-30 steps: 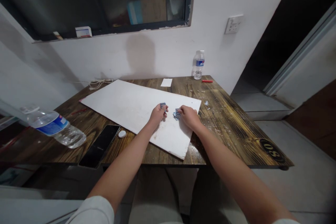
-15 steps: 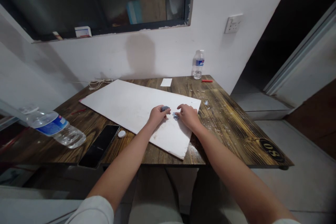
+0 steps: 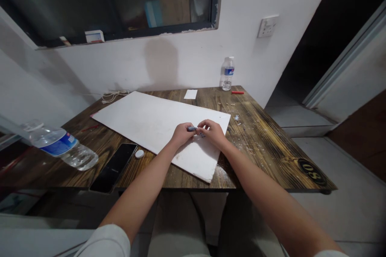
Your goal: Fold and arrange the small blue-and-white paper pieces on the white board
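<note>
Closed around a small dark blue-grey bundle (image 3: 191,129), my left hand (image 3: 181,133) is above the right part of a white board (image 3: 157,118). Close beside it, my right hand (image 3: 212,131) has its fingers pinched together at the bundle's right end. What those fingertips hold is too small to make out. Just under my right hand, thin blue shapes (image 3: 202,134) lie on the board, partly covered by the fingers; their kind is unclear.
On the wooden table (image 3: 265,148) are a small white star-like piece (image 3: 237,117), scattered crumbs, a red stick (image 3: 237,92) and a white card (image 3: 190,94). An upright water bottle (image 3: 227,74) stands behind. A phone (image 3: 113,168), white cap (image 3: 139,153) and tilted large bottle (image 3: 64,146) are left.
My right hand has moved left and up from the blue shapes to the bundle, and its fingers now meet it. My left hand has shifted slightly right.
</note>
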The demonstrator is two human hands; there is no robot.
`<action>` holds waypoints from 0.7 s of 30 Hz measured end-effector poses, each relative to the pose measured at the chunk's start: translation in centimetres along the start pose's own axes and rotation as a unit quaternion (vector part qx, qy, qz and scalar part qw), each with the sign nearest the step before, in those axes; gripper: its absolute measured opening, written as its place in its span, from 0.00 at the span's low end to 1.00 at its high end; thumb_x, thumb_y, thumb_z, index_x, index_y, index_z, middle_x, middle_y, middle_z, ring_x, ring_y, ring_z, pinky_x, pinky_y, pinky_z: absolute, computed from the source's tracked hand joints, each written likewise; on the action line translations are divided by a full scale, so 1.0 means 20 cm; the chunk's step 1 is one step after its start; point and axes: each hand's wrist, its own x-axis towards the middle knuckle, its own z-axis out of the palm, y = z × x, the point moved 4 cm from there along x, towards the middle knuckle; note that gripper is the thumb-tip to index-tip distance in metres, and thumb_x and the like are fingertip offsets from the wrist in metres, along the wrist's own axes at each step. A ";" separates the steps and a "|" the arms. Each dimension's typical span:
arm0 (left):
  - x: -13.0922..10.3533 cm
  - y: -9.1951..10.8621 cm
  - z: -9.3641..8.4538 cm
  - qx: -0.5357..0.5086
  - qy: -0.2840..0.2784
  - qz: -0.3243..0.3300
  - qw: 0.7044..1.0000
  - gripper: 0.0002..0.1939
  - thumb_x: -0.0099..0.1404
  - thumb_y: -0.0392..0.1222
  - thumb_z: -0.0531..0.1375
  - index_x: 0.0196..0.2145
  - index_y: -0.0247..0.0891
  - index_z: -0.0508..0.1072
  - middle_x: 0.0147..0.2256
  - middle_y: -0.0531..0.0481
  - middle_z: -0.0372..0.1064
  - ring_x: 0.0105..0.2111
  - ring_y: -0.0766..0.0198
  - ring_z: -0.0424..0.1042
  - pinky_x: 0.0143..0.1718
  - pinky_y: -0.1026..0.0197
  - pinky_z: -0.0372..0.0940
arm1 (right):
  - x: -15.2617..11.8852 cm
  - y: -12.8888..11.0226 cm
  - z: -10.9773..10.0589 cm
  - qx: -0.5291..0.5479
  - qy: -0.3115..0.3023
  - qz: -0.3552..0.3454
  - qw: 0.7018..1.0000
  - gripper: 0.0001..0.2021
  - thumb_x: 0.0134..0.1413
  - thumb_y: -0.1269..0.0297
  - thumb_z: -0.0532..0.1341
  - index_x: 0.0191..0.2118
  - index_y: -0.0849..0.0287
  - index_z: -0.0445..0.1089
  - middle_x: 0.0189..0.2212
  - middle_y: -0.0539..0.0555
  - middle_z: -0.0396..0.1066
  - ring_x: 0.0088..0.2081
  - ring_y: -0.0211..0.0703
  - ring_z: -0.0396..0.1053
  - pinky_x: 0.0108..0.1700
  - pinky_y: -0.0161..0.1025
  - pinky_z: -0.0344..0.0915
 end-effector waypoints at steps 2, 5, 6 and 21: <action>0.00 0.00 0.01 -0.010 -0.012 0.013 1.000 0.17 0.52 0.52 0.68 0.25 0.35 0.70 0.18 0.54 0.65 0.19 0.67 0.66 0.23 0.64 0.59 | 0.00 0.02 0.00 0.006 0.011 0.028 1.000 0.05 0.51 0.63 0.62 0.28 0.57 0.73 0.28 0.50 0.73 0.30 0.40 0.65 0.35 0.36 0.60; 0.01 0.00 0.03 -0.047 -0.024 0.026 0.998 0.15 0.54 0.51 0.66 0.29 0.34 0.73 0.23 0.51 0.69 0.22 0.67 0.68 0.26 0.63 0.62 | 0.01 0.03 -0.01 0.009 0.037 0.042 0.998 0.06 0.50 0.62 0.61 0.27 0.57 0.72 0.25 0.49 0.72 0.29 0.40 0.65 0.34 0.36 0.59; 0.02 0.00 0.03 -0.057 -0.023 0.027 0.998 0.15 0.55 0.50 0.65 0.31 0.34 0.74 0.24 0.50 0.70 0.23 0.67 0.69 0.27 0.63 0.62 | 0.01 0.03 -0.01 0.011 0.045 0.041 0.998 0.06 0.50 0.62 0.61 0.27 0.57 0.71 0.25 0.50 0.72 0.29 0.40 0.65 0.34 0.36 0.59; 0.02 0.02 0.01 -0.037 -0.008 0.034 0.999 0.14 0.55 0.49 0.66 0.29 0.34 0.75 0.28 0.46 0.75 0.24 0.67 0.68 0.28 0.63 0.61 | 0.03 0.07 -0.02 0.119 0.096 0.045 0.987 0.09 0.46 0.56 0.62 0.26 0.57 0.68 0.25 0.50 0.72 0.30 0.41 0.66 0.35 0.38 0.61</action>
